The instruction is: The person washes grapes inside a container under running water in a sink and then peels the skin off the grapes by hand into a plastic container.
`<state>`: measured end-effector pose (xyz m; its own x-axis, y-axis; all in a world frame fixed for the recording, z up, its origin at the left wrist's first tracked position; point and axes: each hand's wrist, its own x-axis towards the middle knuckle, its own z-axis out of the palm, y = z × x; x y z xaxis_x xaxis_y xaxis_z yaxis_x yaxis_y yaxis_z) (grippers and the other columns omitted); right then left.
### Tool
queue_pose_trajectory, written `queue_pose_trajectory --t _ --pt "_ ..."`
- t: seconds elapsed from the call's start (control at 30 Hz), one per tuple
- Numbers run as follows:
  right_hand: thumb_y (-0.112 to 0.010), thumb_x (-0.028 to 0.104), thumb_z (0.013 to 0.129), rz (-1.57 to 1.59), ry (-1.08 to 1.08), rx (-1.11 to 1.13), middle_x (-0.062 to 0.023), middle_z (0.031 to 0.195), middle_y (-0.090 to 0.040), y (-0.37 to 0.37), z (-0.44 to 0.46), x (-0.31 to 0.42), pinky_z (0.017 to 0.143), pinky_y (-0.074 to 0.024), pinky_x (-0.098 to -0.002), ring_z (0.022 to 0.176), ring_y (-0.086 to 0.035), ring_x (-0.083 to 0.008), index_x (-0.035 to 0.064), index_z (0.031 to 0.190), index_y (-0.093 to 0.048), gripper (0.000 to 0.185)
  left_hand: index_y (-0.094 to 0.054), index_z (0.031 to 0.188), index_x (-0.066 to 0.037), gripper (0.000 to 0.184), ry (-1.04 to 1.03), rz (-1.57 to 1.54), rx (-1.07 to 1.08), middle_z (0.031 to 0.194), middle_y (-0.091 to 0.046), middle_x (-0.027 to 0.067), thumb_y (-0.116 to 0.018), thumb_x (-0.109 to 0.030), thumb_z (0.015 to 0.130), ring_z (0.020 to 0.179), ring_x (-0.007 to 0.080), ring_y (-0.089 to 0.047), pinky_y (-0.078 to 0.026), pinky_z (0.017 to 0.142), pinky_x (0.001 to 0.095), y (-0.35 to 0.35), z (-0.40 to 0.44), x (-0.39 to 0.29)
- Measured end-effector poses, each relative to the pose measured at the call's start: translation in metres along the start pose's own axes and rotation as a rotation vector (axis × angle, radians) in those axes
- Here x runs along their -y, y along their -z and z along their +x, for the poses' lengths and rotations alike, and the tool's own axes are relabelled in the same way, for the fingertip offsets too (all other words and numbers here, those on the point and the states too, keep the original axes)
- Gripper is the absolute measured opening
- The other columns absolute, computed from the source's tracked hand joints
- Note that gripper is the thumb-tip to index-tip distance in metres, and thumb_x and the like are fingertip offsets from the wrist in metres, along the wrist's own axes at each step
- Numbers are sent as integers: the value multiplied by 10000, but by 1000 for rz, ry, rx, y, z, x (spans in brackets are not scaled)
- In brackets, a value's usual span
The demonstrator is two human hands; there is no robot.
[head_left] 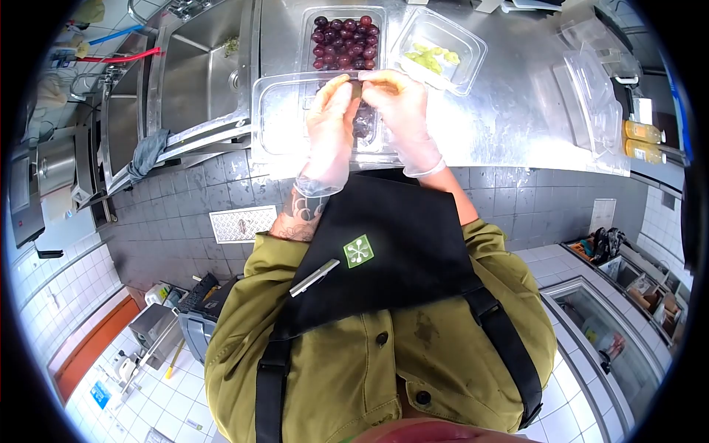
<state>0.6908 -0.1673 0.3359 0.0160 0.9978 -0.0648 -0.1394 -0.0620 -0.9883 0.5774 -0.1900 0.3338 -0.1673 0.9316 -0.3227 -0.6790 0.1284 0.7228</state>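
Note:
My left hand (330, 118) and my right hand (402, 107), both in clear gloves, meet over a clear plastic container (277, 118) at the counter's front edge. Their fingertips are closed together around something small and dark that I cannot make out. Beneath them, a few dark pieces (362, 124) show in the container, partly hidden by my hands. Just beyond my fingertips stands a clear container (305, 37) of dark red grapes (345, 44). To its right a tilted clear tub (473, 55) holds pale green pieces of fruit (428, 57).
A steel sink (199, 81) lies to the left of the steel counter (509, 111), with a grey cloth (148, 153) over its front rail. Stacked clear plastic containers (587, 96) stand on the right, near yellow bottles (644, 133).

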Motion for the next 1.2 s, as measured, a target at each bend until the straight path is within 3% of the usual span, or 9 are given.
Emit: queue_pose_trajectory --t 0.1,0.23,0.37,0.53,0.67,0.93,1.03,1.13,1.2 --pt "-595 15 820 639 -321 105 -104 869 -651 12 9 -13 724 -512 -268 763 -623 -169 -32 957 -635 150 -545 1097 -39 212 134 -121 117 1008 -594 70 -541 -163 925 882 152 -583 -474 805 248 15 9 -3" --pt "-571 -5 832 848 -446 212 -107 909 -642 22 7 -16 755 -503 -260 808 -615 -160 -42 976 -616 154 -533 1128 -23 250 289 -275 308 1026 -581 84 -535 -171 927 915 177 -572 -476 812 253 21 9 -8" --pt "-580 -10 839 424 -194 163 -101 983 -633 22 -5 -5 821 -497 -269 892 -604 -158 -33 1020 -618 186 -489 1193 8 318 374 -275 346 1094 -549 90 -538 -147 919 989 175 -543 -468 843 241 31 13 -11" --pt "-642 -28 800 -16 106 186 -93 1035 -632 21 -11 4 855 -477 -254 948 -598 -140 -19 1059 -631 260 -507 1177 15 302 245 -32 323 1089 -576 93 -553 -96 900 984 157 -557 -471 848 244 28 10 -23" --pt "-679 20 780 -43 97 151 -76 964 -653 9 -11 7 748 -497 -222 840 -617 -107 30 1050 -665 271 -525 1157 12 289 -17 318 248 1098 -598 86 -563 -11 872 984 132 -574 -466 864 239 20 2 -28" --pt "-664 17 760 -222 300 -45 -72 846 -668 -4 -8 4 686 -491 -210 751 -607 -89 9 976 -682 217 -570 1107 21 301 -347 596 195 1102 -610 84 -605 75 813 973 100 -581 -482 819 221 3 -3 -14" --pt "-645 7 751 -129 64 -49 -74 827 -665 -4 -7 8 678 -489 -216 742 -608 -102 -4 946 -681 199 -576 1106 16 304 -275 522 231 1106 -611 86 -599 84 811 988 110 -583 -475 848 232 6 1 -14" --pt "-637 3 749 323 -106 101 -74 834 -662 12 12 -23 685 -487 -214 758 -613 -108 -10 973 -670 227 -581 1111 9 309 -76 357 278 1105 -611 89 -593 87 812 1002 123 -582 -470 867 242 11 6 -22" --pt "-647 -2 741 306 -160 99 -72 841 -661 15 11 -22 706 -490 -218 772 -617 -111 -12 1004 -659 263 -583 1119 4 317 19 293 263 1100 -610 89 -587 90 814 1007 131 -583 -467 876 246 8 6 -28"
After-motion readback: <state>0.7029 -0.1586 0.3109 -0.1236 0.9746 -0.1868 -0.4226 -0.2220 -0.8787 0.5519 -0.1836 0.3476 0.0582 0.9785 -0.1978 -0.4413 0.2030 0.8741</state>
